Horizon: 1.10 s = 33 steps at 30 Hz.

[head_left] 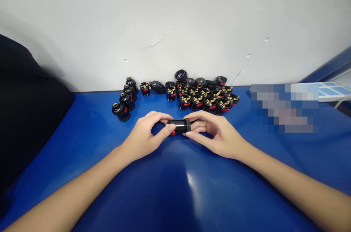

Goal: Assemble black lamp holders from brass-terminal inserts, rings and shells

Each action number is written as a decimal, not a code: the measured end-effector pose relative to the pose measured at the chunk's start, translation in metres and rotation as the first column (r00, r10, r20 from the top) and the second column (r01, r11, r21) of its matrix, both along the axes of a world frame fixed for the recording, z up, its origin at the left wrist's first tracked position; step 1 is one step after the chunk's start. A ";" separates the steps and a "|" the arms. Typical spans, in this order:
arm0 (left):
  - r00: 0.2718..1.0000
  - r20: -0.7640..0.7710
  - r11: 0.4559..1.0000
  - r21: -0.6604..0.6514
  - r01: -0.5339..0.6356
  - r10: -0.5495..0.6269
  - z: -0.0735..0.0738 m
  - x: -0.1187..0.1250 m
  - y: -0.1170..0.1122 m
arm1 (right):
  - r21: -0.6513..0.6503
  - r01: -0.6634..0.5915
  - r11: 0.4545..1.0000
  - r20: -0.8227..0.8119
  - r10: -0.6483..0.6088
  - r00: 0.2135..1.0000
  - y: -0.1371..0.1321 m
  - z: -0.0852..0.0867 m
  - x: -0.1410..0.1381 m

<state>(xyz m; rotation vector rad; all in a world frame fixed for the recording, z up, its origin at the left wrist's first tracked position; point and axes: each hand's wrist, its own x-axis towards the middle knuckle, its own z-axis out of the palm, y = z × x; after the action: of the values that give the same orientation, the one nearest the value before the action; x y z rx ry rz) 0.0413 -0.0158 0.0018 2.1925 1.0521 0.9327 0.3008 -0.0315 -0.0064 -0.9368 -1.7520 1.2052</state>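
A black lamp socket [180,126] with a small red switch lies on its side between my hands, a little above the blue table. My left hand [149,129] pinches its left end between thumb and fingers. At the other end, my right hand [215,131] grips the ribbed black ring [187,125] with thumb and forefinger, the other fingers curled behind. Whether the ring is tight on the body I cannot tell. Behind the hands stand several open socket bodies [196,102] with brass contacts and red switches.
At the back left, several capped sockets [125,101] stand in a slanting row. A stack of black caps [158,87] lies near the wall [175,23], and loose rings and caps [181,75] sit behind the bodies. Dark cloth [24,107] is at left; a blurred patch [285,107] covers the right.
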 end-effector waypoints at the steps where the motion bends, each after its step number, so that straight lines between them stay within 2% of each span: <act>1: 1.000 -0.012 1.000 0.010 0.006 -0.006 0.001 0.000 0.000 | 0.006 0.000 1.000 0.008 0.000 1.000 0.000 0.000 0.000; 6: 0.995 0.066 0.996 0.055 0.067 -0.071 -0.003 -0.002 0.005 | 0.048 0.022 0.999 0.041 -0.024 0.999 -0.001 0.000 -0.001; 8: 0.994 0.077 0.997 0.028 0.075 -0.077 -0.004 -0.003 0.006 | 0.059 0.019 0.998 0.042 -0.022 0.999 -0.001 0.000 -0.002; 11: 0.999 0.010 0.998 -0.046 0.032 -0.032 -0.004 -0.001 0.004 | 0.069 0.018 0.997 0.042 -0.021 0.999 -0.002 0.000 -0.002; 14: 0.996 -0.089 0.999 -0.048 -0.021 0.016 0.000 0.000 0.002 | 0.076 0.031 0.997 0.038 -0.034 0.999 -0.002 0.001 -0.002; 16: 0.995 -0.095 0.999 -0.049 -0.022 0.018 0.000 -0.001 0.001 | 0.080 0.030 0.996 0.041 -0.033 0.999 -0.002 0.001 -0.002; 23: 0.994 0.084 0.994 -0.077 0.082 -0.075 -0.006 -0.003 0.004 | 0.102 0.025 0.994 0.044 -0.030 0.999 -0.002 -0.001 -0.001; 27: 0.998 -0.024 0.988 -0.144 0.058 -0.062 -0.004 -0.003 0.001 | 0.108 -0.002 0.994 0.030 -0.001 1.000 -0.002 -0.002 0.000; 30: 0.996 -0.065 0.992 -0.117 0.049 -0.057 -0.002 -0.003 -0.001 | 0.111 -0.023 0.994 0.011 0.022 1.000 -0.002 -0.003 0.000; 33: 0.997 -0.002 0.996 -0.054 0.071 -0.071 -0.004 -0.002 0.000 | 0.110 -0.030 0.993 0.006 0.030 1.000 0.000 -0.004 0.000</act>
<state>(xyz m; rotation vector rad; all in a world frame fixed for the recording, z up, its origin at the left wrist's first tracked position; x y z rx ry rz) 0.0391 -0.0154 -0.0021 2.1734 0.9830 0.8586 0.3012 -0.0320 -0.0101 -0.8516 -1.8223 1.1140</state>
